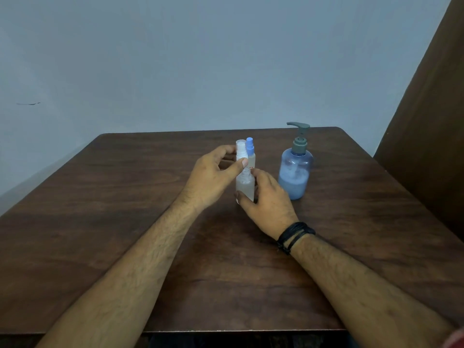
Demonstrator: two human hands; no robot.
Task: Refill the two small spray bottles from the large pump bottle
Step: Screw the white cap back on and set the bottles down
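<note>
A small clear spray bottle (245, 183) with a clear cap stands upright at the middle of the table. My right hand (267, 200) wraps its lower body. My left hand (213, 175) pinches its cap between thumb and fingers. Right behind it stands a second small spray bottle (250, 151) with a blue nozzle; only its upper part shows. The large blue pump bottle (296, 169), with a grey-green pump head and roughly half full of pale liquid, stands to the right, a little apart from my right hand.
The dark wooden table (125, 222) runs to a near edge at the bottom of the view and meets a grey wall at the back. A brown panel (431, 121) rises at the right. A black cord bracelet (295, 236) circles my right wrist.
</note>
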